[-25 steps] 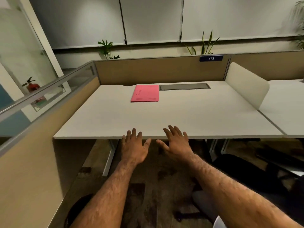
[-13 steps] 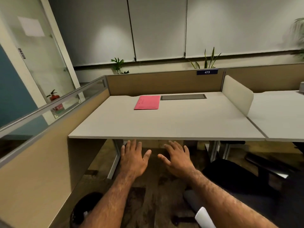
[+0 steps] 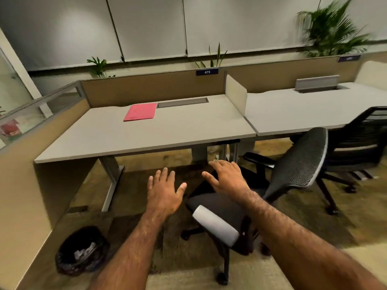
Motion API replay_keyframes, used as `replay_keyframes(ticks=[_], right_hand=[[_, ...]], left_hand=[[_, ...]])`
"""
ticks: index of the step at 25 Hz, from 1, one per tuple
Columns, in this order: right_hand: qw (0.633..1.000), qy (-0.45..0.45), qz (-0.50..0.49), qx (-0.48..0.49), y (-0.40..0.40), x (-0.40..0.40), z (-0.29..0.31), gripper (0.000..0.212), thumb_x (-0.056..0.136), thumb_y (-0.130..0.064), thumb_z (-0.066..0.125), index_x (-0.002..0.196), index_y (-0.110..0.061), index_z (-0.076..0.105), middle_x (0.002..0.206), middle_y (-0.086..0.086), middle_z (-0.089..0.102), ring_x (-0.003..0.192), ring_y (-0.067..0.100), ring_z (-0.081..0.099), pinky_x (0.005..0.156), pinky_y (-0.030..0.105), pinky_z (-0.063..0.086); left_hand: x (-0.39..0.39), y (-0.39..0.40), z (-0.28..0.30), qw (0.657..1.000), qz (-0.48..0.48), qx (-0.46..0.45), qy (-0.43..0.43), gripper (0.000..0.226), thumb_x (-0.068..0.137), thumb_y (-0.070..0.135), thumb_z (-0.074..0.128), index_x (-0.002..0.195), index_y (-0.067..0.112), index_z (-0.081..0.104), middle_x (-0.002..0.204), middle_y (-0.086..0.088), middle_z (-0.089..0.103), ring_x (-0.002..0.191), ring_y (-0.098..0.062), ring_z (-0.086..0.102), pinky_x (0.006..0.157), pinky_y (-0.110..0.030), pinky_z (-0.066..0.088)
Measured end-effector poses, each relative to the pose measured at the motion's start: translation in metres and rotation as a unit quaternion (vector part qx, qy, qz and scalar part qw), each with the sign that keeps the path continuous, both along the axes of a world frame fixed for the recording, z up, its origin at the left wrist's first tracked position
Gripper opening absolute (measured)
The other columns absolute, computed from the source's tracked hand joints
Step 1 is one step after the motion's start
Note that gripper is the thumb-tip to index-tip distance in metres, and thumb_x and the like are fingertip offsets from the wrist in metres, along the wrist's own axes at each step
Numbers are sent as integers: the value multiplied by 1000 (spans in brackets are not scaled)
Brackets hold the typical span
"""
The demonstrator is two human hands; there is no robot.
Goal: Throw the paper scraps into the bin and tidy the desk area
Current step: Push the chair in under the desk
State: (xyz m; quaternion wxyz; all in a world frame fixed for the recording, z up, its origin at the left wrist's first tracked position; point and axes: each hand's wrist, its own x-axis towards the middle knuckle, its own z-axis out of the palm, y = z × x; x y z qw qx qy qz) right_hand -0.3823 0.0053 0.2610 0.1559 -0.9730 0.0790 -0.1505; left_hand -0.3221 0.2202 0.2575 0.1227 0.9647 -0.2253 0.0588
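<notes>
- My left hand (image 3: 164, 190) and right hand (image 3: 227, 176) hover spread and empty, below the desk (image 3: 146, 135) edge.
- The black-lined bin (image 3: 80, 251), crumpled paper inside, sits on the floor, lower left of my left hand.

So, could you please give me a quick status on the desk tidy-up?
Left hand and right hand open, empty, held out short of the desk. Bin on floor, lower left, paper inside. Chair beside the right hand.
</notes>
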Motion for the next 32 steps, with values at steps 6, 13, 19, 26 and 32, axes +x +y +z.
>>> replay_keyframes(ticks=[6, 13, 19, 26, 32], right_hand=[[996, -39, -70, -30, -107, -52, 33, 58, 92, -65, 32, 122, -24, 58, 123, -4, 62, 120, 18, 52, 112, 45, 31], [985, 0, -158, -61, -295, -76, 30, 63, 91, -65, 37, 131, -20, 55, 140, 2, 54, 132, 22, 44, 112, 44, 32], [983, 63, -162, -56, -407, -64, -4, 76, 92, -66, 30, 150, -17, 27, 160, 8, 23, 148, 26, 16, 120, 46, 16], [985, 136, -111, -7, -450, -31, -31, 101, 68, -89, -2, 146, -36, 34, 162, -7, 15, 150, 15, 2, 120, 49, 3], [989, 133, -60, -22, -453, -21, -18, 103, 65, -94, -1, 141, -39, 40, 159, -6, 25, 149, 17, 7, 118, 53, 1]], left_hand=[[-42, -102, 21, 996, -76, -38, 16, 66, 95, 55, 37, 150, 20, 22, 160, -5, 19, 147, -23, 14, 119, -43, 6], [-81, -286, 30, 971, -144, -113, 151, 72, 90, 60, 45, 145, 16, 32, 152, -5, 37, 140, -22, 33, 116, -40, 27], [-112, -409, 19, 969, -122, -18, 216, 106, 70, 84, 41, 149, 18, 20, 146, -9, 44, 130, -30, 46, 100, -44, 42], [-120, -420, 7, 984, 13, 37, 173, 50, 74, 46, 61, 112, 15, 54, 107, -8, 64, 100, -31, 62, 77, -36, 49], [-89, -379, 15, 979, 40, 70, 190, 39, 55, 43, 57, 83, 17, 61, 77, -1, 57, 78, -26, 60, 64, -29, 46]])
